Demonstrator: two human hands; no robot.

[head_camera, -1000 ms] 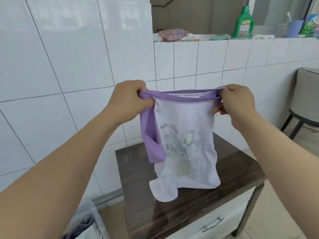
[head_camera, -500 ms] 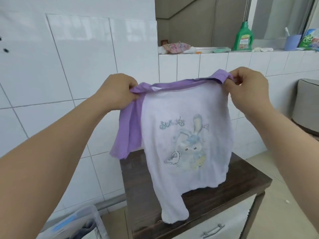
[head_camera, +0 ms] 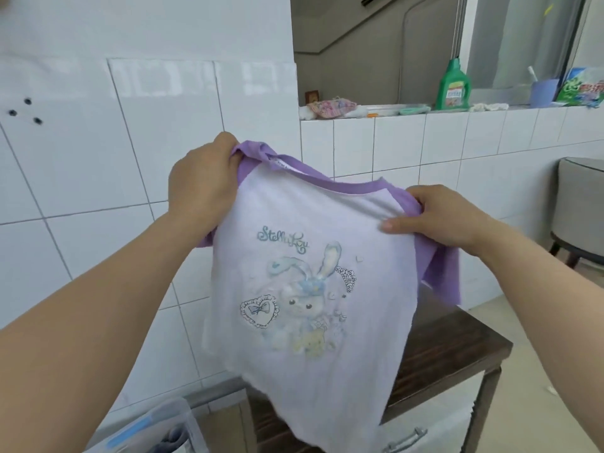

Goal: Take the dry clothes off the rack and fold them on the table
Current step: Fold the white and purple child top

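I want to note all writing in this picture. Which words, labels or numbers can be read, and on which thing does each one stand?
"StellaLou", in blue script, on the front of the white and purple shirt above the rabbit print.
Neck tag of the shirt: print too small to read.
Label of the green bottle on the ledge: blurred, unreadable.
Green packet at the far right of the ledge: red characters, too blurred to read.

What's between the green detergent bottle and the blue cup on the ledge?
In the head view, a crumpled white cloth lies between the green bottle and the blue cup.
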